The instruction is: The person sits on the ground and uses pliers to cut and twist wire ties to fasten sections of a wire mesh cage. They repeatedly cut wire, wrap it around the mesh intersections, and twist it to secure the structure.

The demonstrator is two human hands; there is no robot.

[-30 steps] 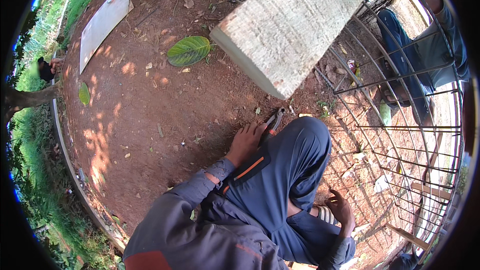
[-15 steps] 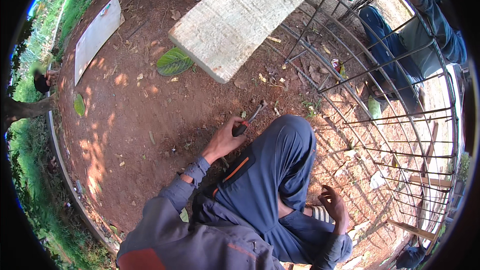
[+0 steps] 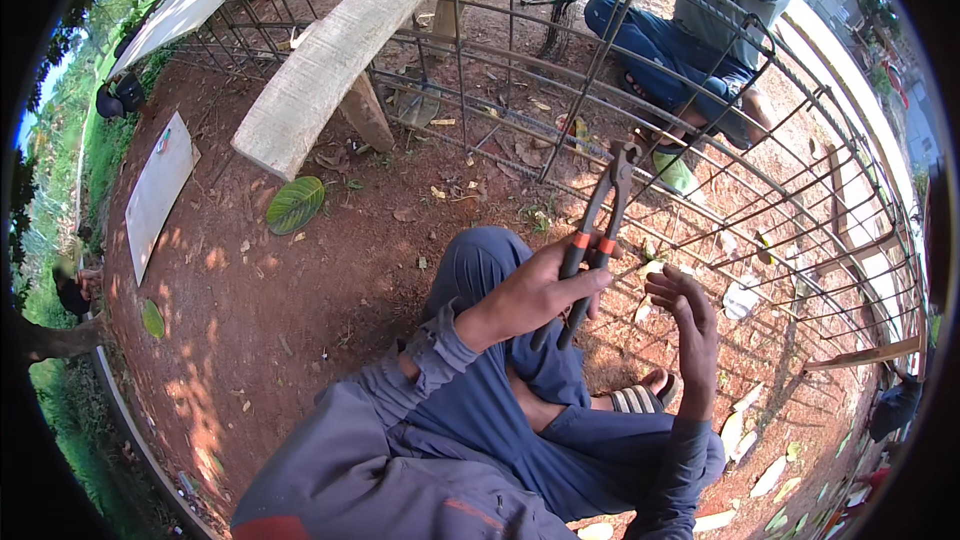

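Note:
My left hand (image 3: pixel 540 290) is closed round the dark handles of a pair of pincers (image 3: pixel 613 185). The pincers have orange-red bands on the handles and point up and away from me. Their jaws stand in front of the rebar cage (image 3: pixel 590 90); I cannot tell whether they touch it. Close by on the right, my right hand (image 3: pixel 692 325) is raised with its fingers apart and slightly bent, holding nothing. Below both hands are my bent legs in blue trousers, and a striped sandal (image 3: pixel 635 399) on my foot.
The long rebar cage curves across the back and right side. A wooden plank (image 3: pixel 320 65) rests on a wooden prop (image 3: pixel 366 115). Another person (image 3: pixel 665 50) sits behind the bars. A pale board (image 3: pixel 160 195) and a large green leaf (image 3: pixel 295 205) lie on the reddish soil.
My left hand has lifted the pincers from near the ground, up and to the right. My right hand has risen toward them. The view has turned right, showing more of the cage.

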